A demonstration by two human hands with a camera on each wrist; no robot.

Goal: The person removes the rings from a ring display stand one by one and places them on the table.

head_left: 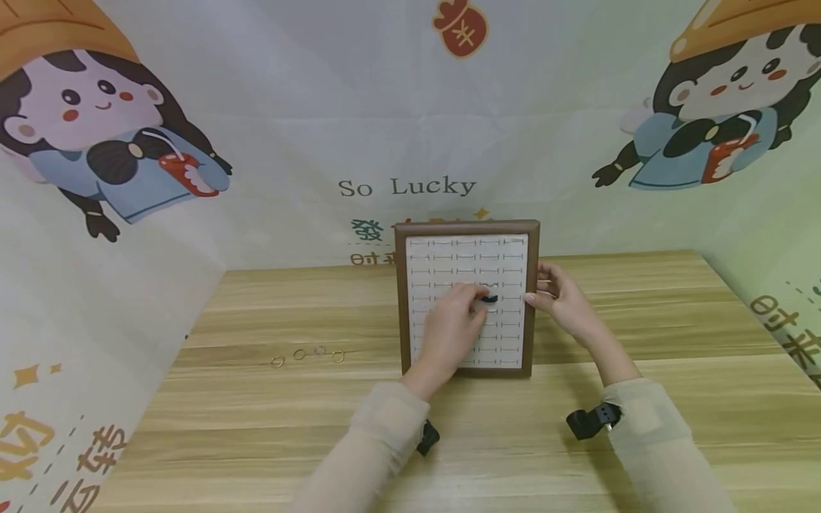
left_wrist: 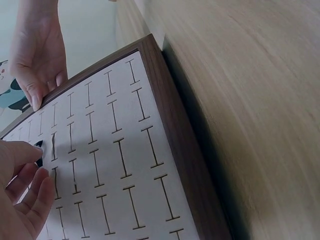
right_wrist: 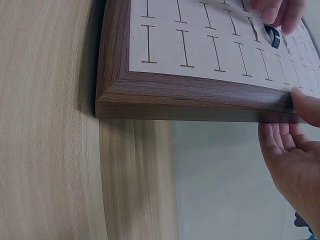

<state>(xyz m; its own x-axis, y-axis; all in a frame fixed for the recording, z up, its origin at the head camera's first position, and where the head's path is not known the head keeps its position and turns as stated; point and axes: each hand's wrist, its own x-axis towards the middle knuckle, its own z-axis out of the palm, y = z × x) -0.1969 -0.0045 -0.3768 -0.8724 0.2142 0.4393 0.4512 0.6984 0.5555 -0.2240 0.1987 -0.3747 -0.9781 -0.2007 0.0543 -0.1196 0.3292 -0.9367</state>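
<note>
A brown-framed ring display board (head_left: 465, 372) with a white slotted pad stands up on the table. My left hand (head_left: 449, 324) reaches across its front, fingertips at a black ring (head_left: 490, 298) by one of the slots, right of the pad's middle. In the left wrist view the fingers partly cover the black ring (left_wrist: 40, 154); in the right wrist view its curved band (right_wrist: 273, 36) shows just below the fingertips. A small silvery piece (right_wrist: 286, 44) sits beside it. My right hand (head_left: 567, 303) grips the frame's right side, thumb on the front and fingers behind.
Several thin rings (head_left: 299, 354), gold and silver toned, lie in a row on the wooden table (head_left: 256, 434) left of the board. A printed cloth backdrop (head_left: 288, 128) closes off the back and both sides. Each wrist wears a small black camera (head_left: 586, 422).
</note>
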